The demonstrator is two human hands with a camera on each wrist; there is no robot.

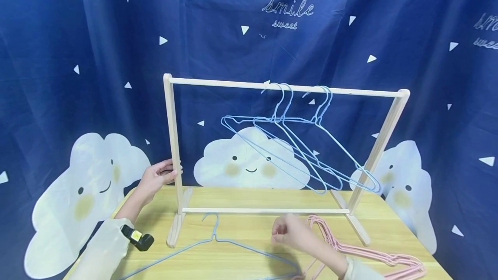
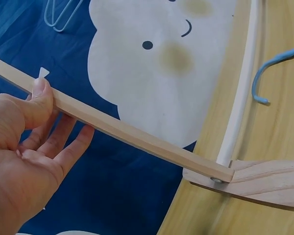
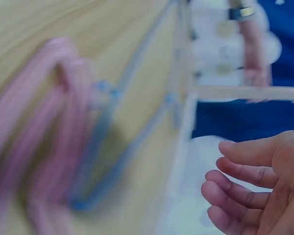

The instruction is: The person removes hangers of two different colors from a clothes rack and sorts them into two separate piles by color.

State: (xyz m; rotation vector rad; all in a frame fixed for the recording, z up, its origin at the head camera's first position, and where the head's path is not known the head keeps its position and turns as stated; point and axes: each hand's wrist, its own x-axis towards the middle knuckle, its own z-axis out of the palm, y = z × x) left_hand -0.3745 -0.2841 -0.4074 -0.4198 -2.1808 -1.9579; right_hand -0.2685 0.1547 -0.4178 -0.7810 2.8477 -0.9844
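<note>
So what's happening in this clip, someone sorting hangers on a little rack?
A person steadies a small wooden rack on the table, the left hand gripping its left post. Several blue hangers hang on the top rail. The right hand hovers empty, fingers loosely curled, between a blue hanger lying flat and a pile of pink hangers.

The wooden rack (image 1: 173,141) stands upright on the table, its left post held by the left hand (image 1: 157,177). A blue hanger (image 1: 212,241) lies flat before it, and pink hangers (image 1: 362,249) lie stacked to the right.
</note>
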